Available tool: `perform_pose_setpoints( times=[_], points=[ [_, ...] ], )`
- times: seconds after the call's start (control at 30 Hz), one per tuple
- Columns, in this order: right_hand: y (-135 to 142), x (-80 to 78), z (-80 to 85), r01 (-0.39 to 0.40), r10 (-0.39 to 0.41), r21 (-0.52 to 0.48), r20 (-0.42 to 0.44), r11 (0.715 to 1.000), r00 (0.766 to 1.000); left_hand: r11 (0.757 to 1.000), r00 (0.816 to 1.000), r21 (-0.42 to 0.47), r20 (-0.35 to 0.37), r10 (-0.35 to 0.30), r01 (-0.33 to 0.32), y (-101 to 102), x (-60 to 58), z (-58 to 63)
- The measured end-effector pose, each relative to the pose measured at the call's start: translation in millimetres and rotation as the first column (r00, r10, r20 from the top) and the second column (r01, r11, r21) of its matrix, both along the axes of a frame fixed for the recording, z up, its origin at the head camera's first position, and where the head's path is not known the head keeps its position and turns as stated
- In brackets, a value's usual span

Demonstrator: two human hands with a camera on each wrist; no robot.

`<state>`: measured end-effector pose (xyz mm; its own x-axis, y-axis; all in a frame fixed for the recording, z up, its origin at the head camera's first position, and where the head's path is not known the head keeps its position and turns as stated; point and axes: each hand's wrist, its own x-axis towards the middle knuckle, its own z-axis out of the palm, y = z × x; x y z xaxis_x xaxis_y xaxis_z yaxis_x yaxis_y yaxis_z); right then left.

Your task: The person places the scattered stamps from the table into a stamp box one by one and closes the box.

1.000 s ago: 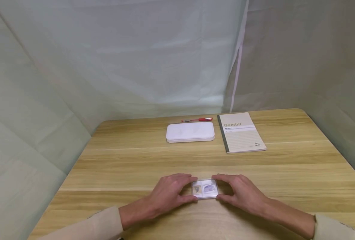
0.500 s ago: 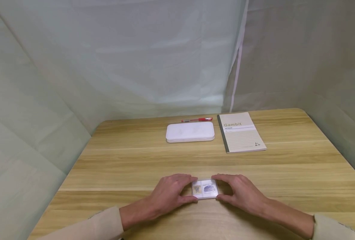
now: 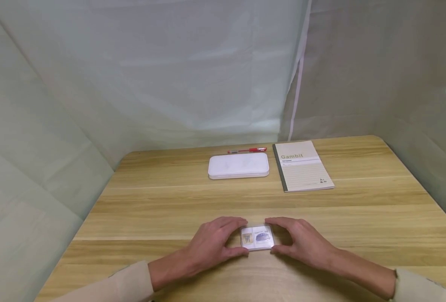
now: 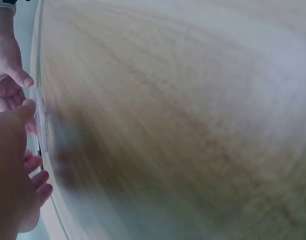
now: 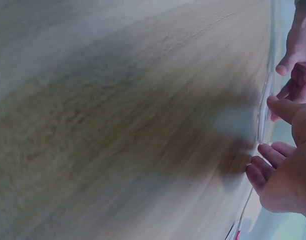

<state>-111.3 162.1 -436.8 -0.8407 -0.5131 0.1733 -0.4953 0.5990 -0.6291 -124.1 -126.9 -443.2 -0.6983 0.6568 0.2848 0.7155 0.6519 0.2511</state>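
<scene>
A small flat clear case [image 3: 258, 238] with two stamp-like pictures under its top lies on the wooden table in the head view. My left hand [image 3: 215, 241] is at its left side, the thumb by the near corner and the forefinger just beyond the far edge. Mirroring it, my right hand [image 3: 306, 243] spans the right side, its fingertips slightly off the far edge. Both thumbs are at or very near the case. In the left wrist view the case [image 4: 41, 120] shows edge-on near the left hand's thumb; the right wrist view shows the case [image 5: 264, 110] likewise.
Farther back on the table [image 3: 151, 201] lies a white, round-cornered pencil case [image 3: 239, 165]. A red pen [image 3: 247, 150] is behind it. To its right is a notebook [image 3: 304, 166] marked "Gambit". Pale cloth curtains [image 3: 193, 75] surround the table.
Both forefingers have moved slightly away from the far edge of the clear case, leaving a small gap. The case and the things at the back stay in place.
</scene>
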Motion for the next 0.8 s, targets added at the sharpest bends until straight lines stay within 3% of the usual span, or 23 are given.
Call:
perform_pose_setpoints(
  times=[0.33, 0.8],
  points=[
    [-0.2, 0.2, -0.3, 0.022, -0.021, -0.018, 0.022, 1.000, 1.000, 0.996, 0.997, 0.072, 0.041, -0.063, 0.060, -2.9, 0.7, -0.5],
    [-2.7, 0.2, -1.5, 0.039, -0.038, 0.017, -0.011, 0.999, 0.999, 0.995, 0.994, 0.081, 0.086, -0.065, 0.058, -0.4, 0.3, 0.6]
  ],
)
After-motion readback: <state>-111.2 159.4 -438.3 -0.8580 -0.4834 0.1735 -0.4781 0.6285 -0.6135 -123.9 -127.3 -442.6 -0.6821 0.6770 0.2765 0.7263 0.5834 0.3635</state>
